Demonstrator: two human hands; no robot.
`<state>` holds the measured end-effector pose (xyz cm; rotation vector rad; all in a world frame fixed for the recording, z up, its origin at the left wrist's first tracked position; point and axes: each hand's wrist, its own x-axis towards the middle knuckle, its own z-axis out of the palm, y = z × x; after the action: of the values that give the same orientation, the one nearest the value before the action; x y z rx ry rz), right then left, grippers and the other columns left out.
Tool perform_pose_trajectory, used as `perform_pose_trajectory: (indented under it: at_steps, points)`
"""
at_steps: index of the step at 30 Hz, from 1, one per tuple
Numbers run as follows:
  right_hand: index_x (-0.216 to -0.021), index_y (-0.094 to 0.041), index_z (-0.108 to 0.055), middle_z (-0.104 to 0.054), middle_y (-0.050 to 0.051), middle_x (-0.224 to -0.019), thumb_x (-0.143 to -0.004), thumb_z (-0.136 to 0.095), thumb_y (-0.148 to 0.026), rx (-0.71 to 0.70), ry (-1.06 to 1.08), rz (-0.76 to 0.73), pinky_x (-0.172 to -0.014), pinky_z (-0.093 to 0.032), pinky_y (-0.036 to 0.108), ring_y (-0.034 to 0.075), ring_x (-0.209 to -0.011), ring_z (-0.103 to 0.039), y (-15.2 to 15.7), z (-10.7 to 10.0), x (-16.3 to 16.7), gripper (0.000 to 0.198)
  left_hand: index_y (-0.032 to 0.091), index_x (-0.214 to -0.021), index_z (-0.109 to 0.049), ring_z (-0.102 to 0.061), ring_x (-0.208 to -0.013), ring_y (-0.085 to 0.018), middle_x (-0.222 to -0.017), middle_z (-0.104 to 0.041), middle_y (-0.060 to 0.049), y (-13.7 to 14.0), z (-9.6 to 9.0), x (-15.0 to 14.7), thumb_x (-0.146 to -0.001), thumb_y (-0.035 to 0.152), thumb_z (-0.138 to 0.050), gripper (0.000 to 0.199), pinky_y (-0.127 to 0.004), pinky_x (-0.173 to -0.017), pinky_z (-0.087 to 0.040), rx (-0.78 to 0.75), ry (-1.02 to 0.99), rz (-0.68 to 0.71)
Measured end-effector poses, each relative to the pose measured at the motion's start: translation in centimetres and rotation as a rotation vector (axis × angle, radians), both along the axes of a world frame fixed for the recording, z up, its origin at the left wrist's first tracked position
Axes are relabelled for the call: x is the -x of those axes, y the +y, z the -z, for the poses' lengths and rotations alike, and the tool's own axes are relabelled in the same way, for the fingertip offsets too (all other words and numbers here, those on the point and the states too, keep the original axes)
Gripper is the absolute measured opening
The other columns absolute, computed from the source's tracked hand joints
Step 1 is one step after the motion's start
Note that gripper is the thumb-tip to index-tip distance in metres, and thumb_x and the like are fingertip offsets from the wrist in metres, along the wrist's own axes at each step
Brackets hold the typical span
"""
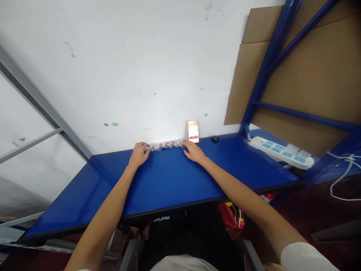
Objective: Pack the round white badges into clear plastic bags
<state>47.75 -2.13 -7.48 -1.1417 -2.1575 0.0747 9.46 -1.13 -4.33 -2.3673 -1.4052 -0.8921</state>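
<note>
A row of small clear plastic packets with red and white bits runs along the back edge of the blue table, close to the wall. At the row's left end my left hand is curled with its fingers on the end packet. My right hand holds the opposite end, thumb and fingers bent round the last packet. What exactly lies inside the packets is too small to make out. Just behind my right hand a phone with a lit screen leans upright against the wall.
A small black object lies at the back edge, right of the phone. Farther right are a white power strip, a blue metal frame and cardboard sheets. A red bag shows below the table's front edge.
</note>
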Motion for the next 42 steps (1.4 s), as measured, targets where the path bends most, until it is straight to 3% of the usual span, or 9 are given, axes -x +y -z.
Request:
perform_pose_trajectory:
  at_steps: [6,12,15,18,23,31,42]
  points:
    - [-0.14,-0.018,-0.064,-0.067,0.014,-0.131,-0.096,-0.068,-0.015,0.063,0.059,-0.034,-0.102,-0.055,0.04,0.028,-0.115,-0.067,0.1,-0.1,0.0,0.044,0.021,-0.108,-0.071,-0.059,-0.111,-0.033,-0.111,-0.07,-0.013,-0.8,-0.1,-1.0,-0.1,0.022,-0.05,0.022,-0.05,-0.103,-0.049,-0.015,0.005,0.024]
    - [-0.124,-0.021,-0.07,-0.068,0.003,-0.093,-0.087,-0.083,-0.024,0.139,0.13,-0.162,-0.089,-0.052,0.034,0.024,-0.096,-0.063,-0.8,-1.1,0.4,0.039,0.023,-0.105,-0.071,-0.059,-0.109,-0.033,-0.109,-0.072,-0.012,-0.9,0.2,-1.2,-0.1,0.021,-0.05,0.022,-0.05,-0.101,-0.05,-0.006,0.034,0.041]
    - [-0.125,-0.021,-0.07,-0.064,0.004,-0.103,-0.083,-0.085,-0.026,0.136,0.121,-0.194,-0.089,-0.051,0.033,0.022,-0.097,-0.063,-1.5,-1.4,0.7,0.045,0.023,-0.105,-0.071,-0.06,-0.11,-0.033,-0.109,-0.072,-0.012,-0.9,0.2,-1.4,-0.101,0.021,-0.049,0.022,-0.051,-0.101,-0.05,-0.017,0.044,0.061]
    - [-0.126,-0.021,-0.069,-0.061,0.006,-0.115,-0.083,-0.078,-0.017,0.112,0.136,-0.172,-0.089,-0.052,0.031,0.02,-0.095,-0.063,-1.7,-1.2,0.8,0.043,0.024,-0.104,-0.07,-0.06,-0.11,-0.033,-0.108,-0.073,-0.011,-1.1,0.2,-1.8,-0.101,0.02,-0.048,0.023,-0.05,-0.101,-0.05,-0.017,0.053,0.093]
    - [-0.108,-0.018,-0.071,-0.069,0.005,-0.106,-0.079,-0.065,-0.003,0.083,0.162,-0.076,-0.088,-0.052,0.03,0.02,-0.092,-0.064,-1.3,-1.0,0.5,0.033,0.025,-0.103,-0.07,-0.061,-0.109,-0.033,-0.107,-0.072,-0.012,-1.6,0.3,-2.1,-0.098,0.017,-0.049,0.023,-0.05,-0.1,-0.051,0.001,0.097,0.101]
    - [-0.112,-0.021,-0.075,-0.08,0.005,-0.111,-0.091,-0.06,-0.012,0.168,0.3,-0.115,-0.093,-0.054,0.031,0.02,-0.099,-0.073,-1.8,-1.5,0.2,0.028,0.024,-0.107,-0.069,-0.059,-0.111,-0.034,-0.108,-0.068,-0.014,-2.6,0.0,-2.6,-0.097,0.014,-0.046,0.027,-0.052,-0.102,-0.051,-0.013,0.143,0.071]
    - [-0.106,-0.019,-0.075,-0.081,0.006,-0.107,-0.088,-0.07,-0.03,0.332,0.55,-0.055,-0.093,-0.056,0.035,0.022,-0.097,-0.074,-0.4,-0.8,0.0,0.022,0.026,-0.098,-0.067,-0.057,-0.111,-0.035,-0.104,-0.066,-0.013,-3.0,-0.6,-2.7,-0.094,0.016,-0.05,0.02,-0.053,-0.101,-0.05,-0.004,0.102,0.031]
